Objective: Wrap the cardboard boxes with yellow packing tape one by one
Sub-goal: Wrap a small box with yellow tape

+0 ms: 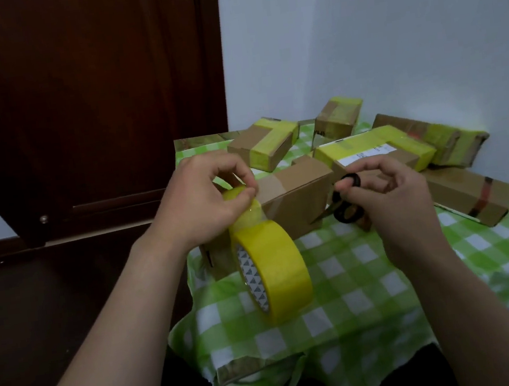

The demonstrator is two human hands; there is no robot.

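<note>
— Cardboard box (296,200) in front of you: yellow only at its left end. Your left hand (202,199) pinches the tape strip onto the top there, thumb & fingertips closed on it.

— The tape roll (272,267) stands on edge against that box's near side, strip not yet cut. Your right hand (388,195) sits just right of the box, fingers curled through the loops of the scissors (349,205) (blades mostly hidden, can't tell if they're apart).

— Done, as far as shows: four wrapped boxes (268,146) behind that box, each w/ yellow bands.

— Left: this one looks barely begun, so you've got most of its wrap to do. The plain box (468,195) to its right shows only a dark-red strip, no yellow, so prob. that's next.
</note>
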